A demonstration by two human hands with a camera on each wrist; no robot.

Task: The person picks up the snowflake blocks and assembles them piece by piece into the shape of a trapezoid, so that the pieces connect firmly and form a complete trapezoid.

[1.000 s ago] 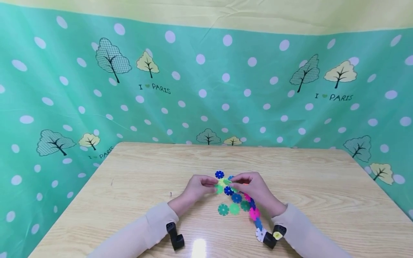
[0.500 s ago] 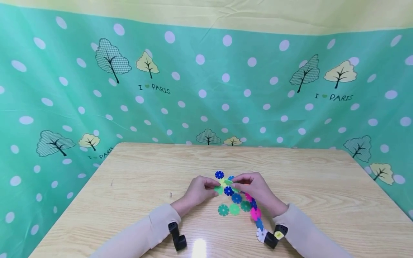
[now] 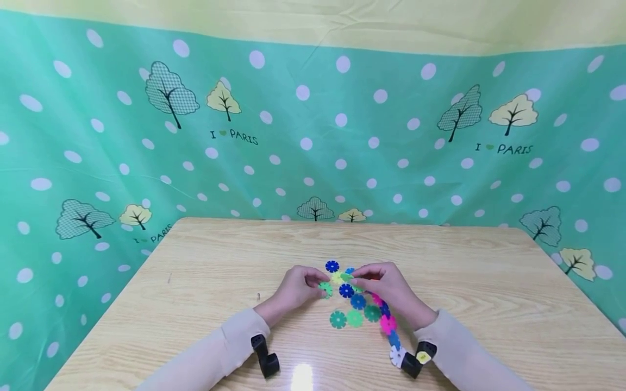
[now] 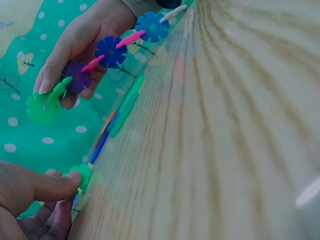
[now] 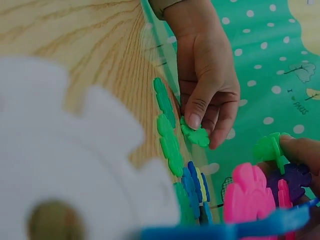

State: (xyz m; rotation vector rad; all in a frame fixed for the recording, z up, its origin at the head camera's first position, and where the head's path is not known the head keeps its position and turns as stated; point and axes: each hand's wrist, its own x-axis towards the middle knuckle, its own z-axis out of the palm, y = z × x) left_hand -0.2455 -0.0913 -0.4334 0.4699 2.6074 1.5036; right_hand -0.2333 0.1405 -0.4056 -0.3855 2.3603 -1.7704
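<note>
My left hand (image 3: 297, 286) pinches a green snowflake disc (image 3: 325, 290) between thumb and fingers, just left of the loose discs. In the right wrist view that green disc hangs low by the table edge. My right hand (image 3: 383, 279) holds one end of a chain of interlocked snowflake discs (image 4: 111, 51). At the held end are a light green disc (image 4: 44, 112) and a purple disc (image 4: 76, 77). From there the chain runs through pink and blue to a white disc (image 3: 396, 356) near the right wrist. A gap separates the two hands.
Several loose discs lie flat between the hands, among them a dark blue disc (image 3: 332, 266), a yellow disc (image 3: 337, 278), a blue disc (image 3: 358, 301) and a teal disc (image 3: 338, 319). The wooden table (image 3: 220, 255) meets a green dotted curtain (image 3: 274, 179) behind.
My left hand edged right to the green disc, then drew back left with it, away from the other discs. My right hand with the chain has barely moved.
</note>
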